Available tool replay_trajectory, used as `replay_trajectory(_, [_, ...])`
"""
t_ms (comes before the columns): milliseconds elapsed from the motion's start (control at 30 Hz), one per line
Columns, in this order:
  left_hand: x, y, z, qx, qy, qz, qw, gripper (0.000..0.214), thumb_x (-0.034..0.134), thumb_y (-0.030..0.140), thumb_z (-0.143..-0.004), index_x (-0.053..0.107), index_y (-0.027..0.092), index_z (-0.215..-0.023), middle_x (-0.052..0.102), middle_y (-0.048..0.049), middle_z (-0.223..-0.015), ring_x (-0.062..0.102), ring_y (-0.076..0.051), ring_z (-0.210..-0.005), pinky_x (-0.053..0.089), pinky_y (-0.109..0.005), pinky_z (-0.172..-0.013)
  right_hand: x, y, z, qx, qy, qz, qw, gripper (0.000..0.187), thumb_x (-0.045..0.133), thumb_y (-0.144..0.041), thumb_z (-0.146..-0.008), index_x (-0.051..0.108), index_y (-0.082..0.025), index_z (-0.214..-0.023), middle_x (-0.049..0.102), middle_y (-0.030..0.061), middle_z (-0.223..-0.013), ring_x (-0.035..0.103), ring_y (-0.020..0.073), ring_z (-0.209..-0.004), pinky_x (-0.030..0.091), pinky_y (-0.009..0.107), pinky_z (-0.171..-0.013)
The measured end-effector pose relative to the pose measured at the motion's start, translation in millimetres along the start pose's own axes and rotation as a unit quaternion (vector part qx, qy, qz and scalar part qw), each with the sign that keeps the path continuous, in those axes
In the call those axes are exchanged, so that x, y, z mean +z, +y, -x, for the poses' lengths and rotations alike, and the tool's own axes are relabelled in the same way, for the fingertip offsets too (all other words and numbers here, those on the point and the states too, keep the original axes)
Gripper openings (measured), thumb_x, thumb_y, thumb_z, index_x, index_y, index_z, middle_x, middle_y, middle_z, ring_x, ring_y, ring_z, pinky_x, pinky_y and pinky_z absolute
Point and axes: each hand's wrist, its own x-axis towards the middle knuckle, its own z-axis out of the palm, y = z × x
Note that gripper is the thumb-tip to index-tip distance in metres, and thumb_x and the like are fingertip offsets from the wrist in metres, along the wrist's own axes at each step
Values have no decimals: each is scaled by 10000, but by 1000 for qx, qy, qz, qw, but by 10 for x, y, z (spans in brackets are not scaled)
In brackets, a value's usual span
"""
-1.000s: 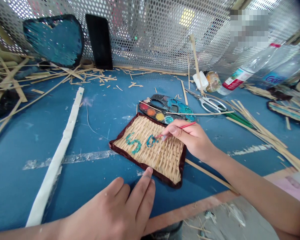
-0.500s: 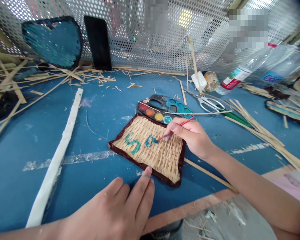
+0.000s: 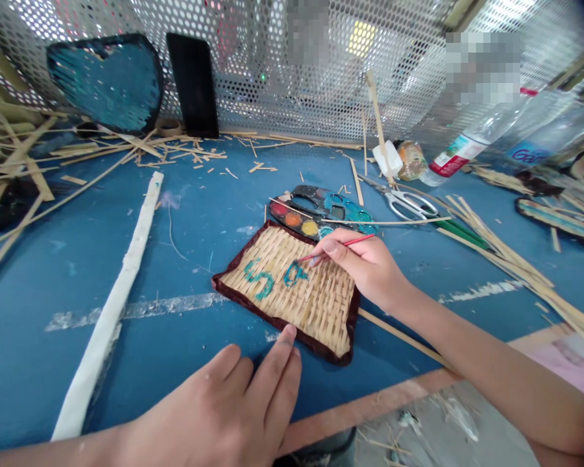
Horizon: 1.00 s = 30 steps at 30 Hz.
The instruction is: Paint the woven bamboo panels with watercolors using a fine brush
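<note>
Partly, the right hand (image 3: 372,269) hides the woven panel's (image 3: 316,311) far right corner and the near edge of the paint palette (image 3: 311,190); the left thumb is out of sight, and the left forearm is cut off by the frame. Half a second ago the brush tip was at the lower right of the second blue mark (image 3: 288,277); now it is at the top. Thumb and fingers pinch the slim red brush (image 3: 355,241). The left hand (image 3: 224,405) has its fingers stretched out, one fingertip on the panel's soft-looking, dark brown border (image 3: 353,318). Pale, flat strips form the four-sided panel, lying on the scuffed blue table (image 3: 185,246).
</note>
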Motion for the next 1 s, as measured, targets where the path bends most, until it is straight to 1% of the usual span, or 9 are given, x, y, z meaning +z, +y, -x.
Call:
replay_trajectory(100, [12,-10,-6,8,4,-5,1000,414,382,65,-884,612,82,-1228,607,-187,-1304,689,-253,-869,493,-360,-568,45,-52,3,-15,-38,9,999,286,485,-343,-974,722,-202,-899,719,30,-868,667,150,-843,500,274,-803])
replay_trajectory(233, [31,-10,-2,4,4,-5,1000,423,360,64,-892,605,85,-1237,606,-183,-1305,693,-252,-850,496,-362,-578,53,-111,27,-19,-79,5,997,274,497,-314,-969,712,-190,-850,712,25,-808,657,134,-772,496,256,-751])
replay_trajectory(333, [35,-6,7,-1,4,3,1000,417,358,70,-899,607,90,-1233,601,-184,-1312,694,-241,-813,489,-360,-574,16,-101,38,-10,-51,-2,999,292,505,-306,-966,697,-181,-784,692,20,-754,644,128,-741,483,249,-736])
replay_trajectory(500, [21,-20,5,-2,6,4,1000,397,381,84,-906,600,85,-1237,589,-205,-1317,690,-239,-809,480,-360,-587,-32,-74,47,-3,23,-32,999,271,517,-320,-962,709,-191,-821,687,15,-782,651,133,-759,479,252,-733])
replay_trajectory(567, [15,-25,1,1,7,6,1000,391,385,95,-914,594,82,-1244,582,-211,-1324,690,-238,-821,478,-356,-592,-22,-87,51,-15,18,-22,1000,267,513,-310,-964,711,-193,-830,692,16,-790,649,134,-772,473,254,-740])
replay_trajectory(733, [17,-12,8,-5,0,10,1000,383,374,100,-922,598,93,-1233,601,-188,-1311,692,-241,-817,485,-356,-587,5,-97,42,-50,-58,34,996,248,500,-259,-969,703,-184,-848,705,13,-799,633,128,-791,449,262,-780])
replay_trajectory(800, [25,-7,14,-1,3,6,1000,397,351,95,-924,592,84,-1239,598,-198,-1310,695,-244,-814,490,-356,-581,-6,-87,40,-52,-49,47,996,260,499,-253,-970,699,-183,-818,692,7,-771,621,120,-767,444,257,-765])
replay_trajectory(933, [40,-12,14,0,7,-6,1000,414,338,80,-914,582,69,-1249,574,-222,-1328,696,-243,-815,498,-357,-591,-24,-84,60,-48,16,37,998,269,498,-269,-974,700,-194,-814,679,2,-780,614,114,-782,443,248,-756])
replay_trajectory(1000, [45,-19,10,3,11,-8,1000,411,341,81,-913,587,72,-1243,573,-222,-1330,696,-243,-815,495,-355,-588,-17,-88,72,-55,-3,26,998,253,497,-266,-975,698,-194,-840,689,1,-792,619,118,-802,445,252,-772])
